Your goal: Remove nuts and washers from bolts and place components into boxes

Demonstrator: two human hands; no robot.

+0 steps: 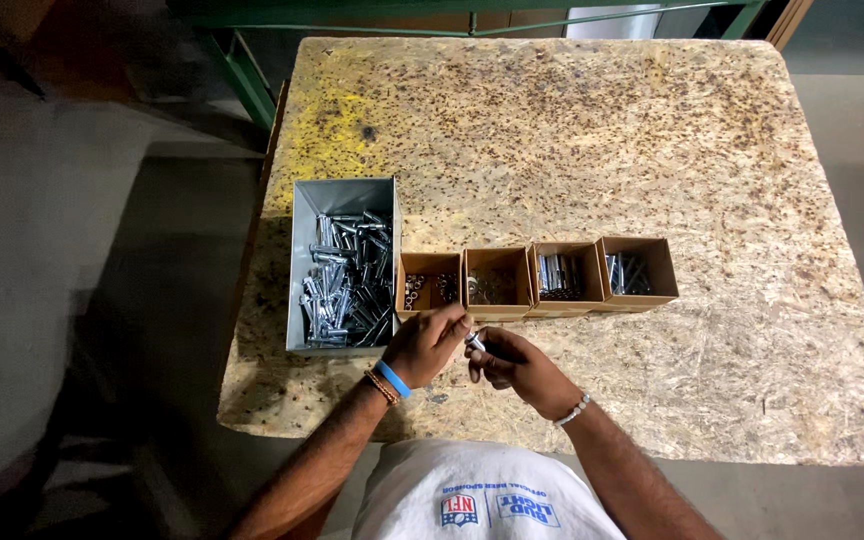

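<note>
Two hands met over table (652, 150) | left hand (430, 345) and right hand (512, 362) pinched bolt (475, 342) | best held steady, turned squarely.

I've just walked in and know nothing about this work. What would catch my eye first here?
First, the two hands, left hand and right hand, meeting at the table's near edge over a small shiny metal piece pinched between them. Just left of them, on the speckled chipboard table, stands a grey metal bin heaped with silvery bolts. To its right runs a row of four small cardboard boxes with smaller hardware.
</note>
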